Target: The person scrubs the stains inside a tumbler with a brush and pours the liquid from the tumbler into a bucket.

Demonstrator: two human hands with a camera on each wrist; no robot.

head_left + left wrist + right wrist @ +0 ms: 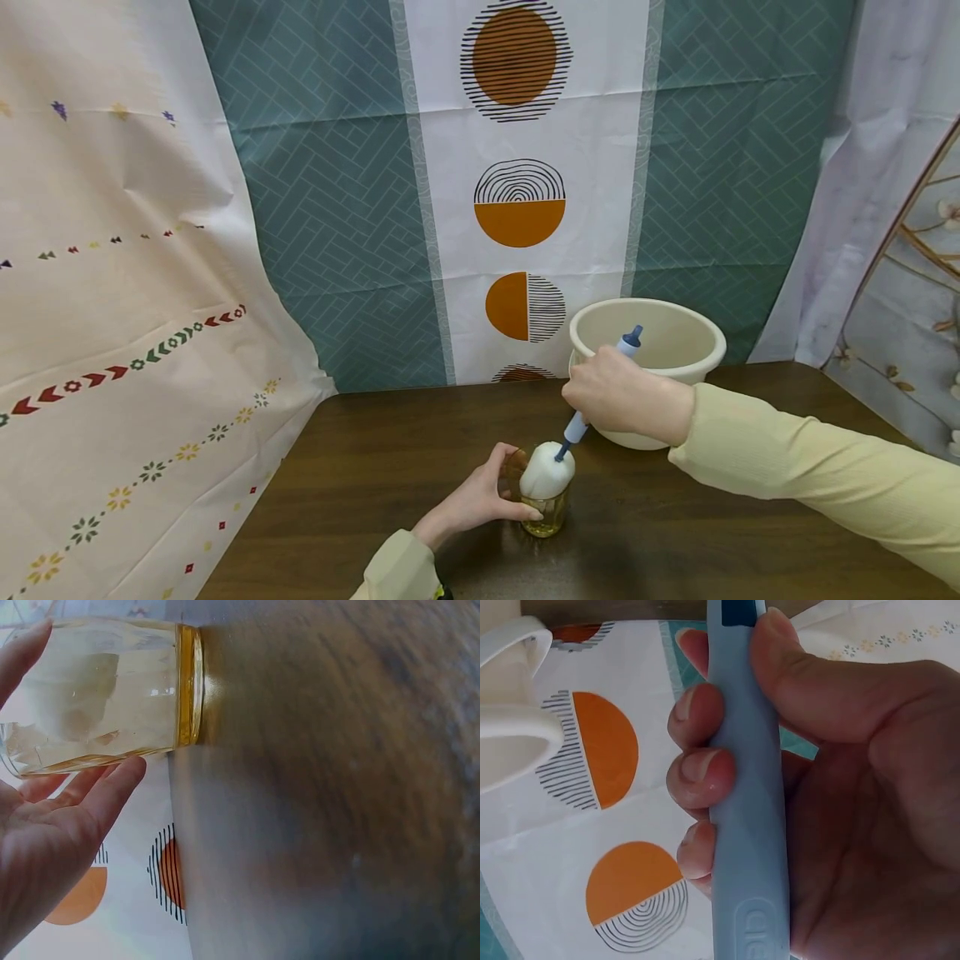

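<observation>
An amber-tinted drinking glass stands upright on the dark wooden table. My left hand grips it from the left, with the thumb near the front and the fingers round the far side. The white sponge head of a cup brush sits in the mouth of the glass, its upper part bulging above the rim. Up and to the right runs the brush's light blue handle. Around that handle curl the fingers of my right hand. Through the glass wall, the left wrist view shows the pale sponge inside.
Behind my right hand stands a cream-coloured bucket, partly covered by the forearm. A patterned curtain hangs along the table's back edge. White cloth with small motifs drapes at the left, and floral fabric hangs on the right.
</observation>
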